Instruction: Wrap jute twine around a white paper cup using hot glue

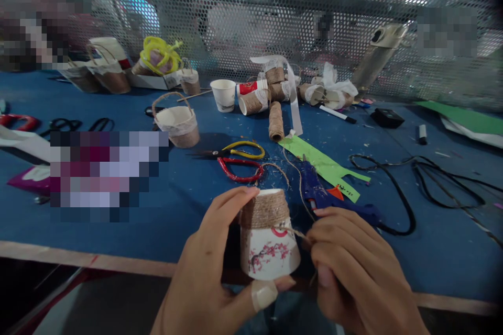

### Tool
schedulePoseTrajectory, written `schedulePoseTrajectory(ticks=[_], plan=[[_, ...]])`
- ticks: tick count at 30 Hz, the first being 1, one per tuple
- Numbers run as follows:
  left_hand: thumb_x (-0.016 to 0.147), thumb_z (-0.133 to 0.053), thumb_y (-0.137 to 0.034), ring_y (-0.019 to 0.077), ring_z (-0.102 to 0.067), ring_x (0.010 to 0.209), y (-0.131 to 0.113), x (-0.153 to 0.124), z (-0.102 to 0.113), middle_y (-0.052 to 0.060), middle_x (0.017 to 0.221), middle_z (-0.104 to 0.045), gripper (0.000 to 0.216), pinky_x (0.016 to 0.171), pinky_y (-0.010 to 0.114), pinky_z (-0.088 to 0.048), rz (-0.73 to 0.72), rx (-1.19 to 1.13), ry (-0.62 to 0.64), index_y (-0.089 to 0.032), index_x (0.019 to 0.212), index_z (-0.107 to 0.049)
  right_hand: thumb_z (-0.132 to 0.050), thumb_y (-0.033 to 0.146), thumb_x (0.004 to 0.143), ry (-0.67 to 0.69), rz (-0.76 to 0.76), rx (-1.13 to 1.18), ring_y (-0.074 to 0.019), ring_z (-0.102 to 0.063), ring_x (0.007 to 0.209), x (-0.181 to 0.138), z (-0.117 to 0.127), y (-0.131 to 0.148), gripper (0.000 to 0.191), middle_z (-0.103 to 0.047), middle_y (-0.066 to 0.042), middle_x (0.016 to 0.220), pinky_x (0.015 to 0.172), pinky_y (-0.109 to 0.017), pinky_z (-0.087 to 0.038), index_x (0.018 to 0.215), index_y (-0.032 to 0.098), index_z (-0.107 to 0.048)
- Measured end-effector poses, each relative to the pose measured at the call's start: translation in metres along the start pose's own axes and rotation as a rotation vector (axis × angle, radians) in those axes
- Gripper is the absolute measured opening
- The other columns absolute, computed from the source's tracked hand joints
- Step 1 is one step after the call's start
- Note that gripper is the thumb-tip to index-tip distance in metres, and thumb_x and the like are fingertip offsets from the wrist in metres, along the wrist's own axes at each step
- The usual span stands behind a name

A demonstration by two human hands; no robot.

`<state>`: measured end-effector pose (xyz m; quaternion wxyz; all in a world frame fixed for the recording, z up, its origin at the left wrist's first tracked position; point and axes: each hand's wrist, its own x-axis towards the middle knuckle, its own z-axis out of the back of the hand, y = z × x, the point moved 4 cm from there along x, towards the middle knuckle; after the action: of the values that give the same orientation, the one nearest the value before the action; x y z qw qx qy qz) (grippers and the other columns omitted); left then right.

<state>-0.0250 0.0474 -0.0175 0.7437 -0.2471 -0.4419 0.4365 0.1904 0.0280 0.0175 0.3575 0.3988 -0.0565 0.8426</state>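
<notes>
Blue felt covers the work table (118,251), backed by a perforated metal screen. Near its front edge the left hand (204,277) clasps an upturned paper cup (269,235), fingers curled over the twine-wrapped upper part and a bandaged thumb under the rim. Just right of the cup, the right hand (353,267) pinches the loose jute twine (294,231) where it leaves the wrapping. Beyond that hand lies a blue glue gun (326,196), touching its knuckles or nearly so. Farther past the cup lie scissors (239,162) and a twine spool (275,120).
</notes>
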Motion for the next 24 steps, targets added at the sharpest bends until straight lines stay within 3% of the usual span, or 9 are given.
schedulePoseTrajectory(ticks=[4, 9, 17, 24], plan=[[0.095, -0.085, -0.064, 0.0339, -0.073, 0.141, 0.0007, 0.0006, -0.0007, 0.005, 0.162, -0.062, 0.082, 0.106, 0.041, -0.071, 0.021, -0.006, 0.028, -0.048, 0.165, -0.046, -0.051, 0.001, 0.087, -0.001, 0.016, -0.006, -0.0101, -0.067, 0.076, -0.0011, -0.0009, -0.0006, 0.021, -0.07, 0.003, 0.079, 0.102, -0.034, -0.06, 0.087, 0.022, -0.056], [0.094, -0.085, -0.063, 0.0365, -0.07, 0.143, 0.004, -0.0013, -0.0019, 0.007, 0.162, -0.062, 0.084, 0.111, 0.047, -0.068, 0.005, -0.009, 0.009, -0.045, 0.166, -0.046, -0.05, 0.003, 0.087, -0.007, -0.004, -0.001, -0.0084, -0.067, 0.075, -0.0015, -0.0005, -0.0005, 0.02, -0.069, 0.004, 0.078, 0.103, -0.033, -0.059, 0.084, 0.022, -0.053], [0.094, -0.085, -0.062, 0.0351, -0.067, 0.147, 0.0054, -0.0026, -0.0021, 0.005, 0.163, -0.063, 0.086, 0.12, 0.047, -0.062, -0.018, 0.017, 0.006, -0.045, 0.168, -0.045, -0.049, 0.005, 0.087, -0.019, -0.003, -0.002, -0.009, -0.067, 0.072, -0.0013, 0.0035, -0.0002, 0.019, -0.07, 0.004, 0.075, 0.098, -0.033, -0.061, 0.085, 0.023, -0.052], [0.094, -0.086, -0.064, 0.0357, -0.07, 0.143, -0.0002, -0.0025, -0.0042, 0.004, 0.161, -0.063, 0.083, 0.114, 0.047, -0.064, 0.031, -0.038, -0.009, -0.048, 0.165, -0.048, -0.048, 0.005, 0.09, -0.017, -0.001, -0.003, -0.0104, -0.067, 0.067, -0.0007, 0.0029, -0.0005, 0.02, -0.07, 0.004, 0.073, 0.094, -0.035, -0.063, 0.086, 0.024, -0.051]])
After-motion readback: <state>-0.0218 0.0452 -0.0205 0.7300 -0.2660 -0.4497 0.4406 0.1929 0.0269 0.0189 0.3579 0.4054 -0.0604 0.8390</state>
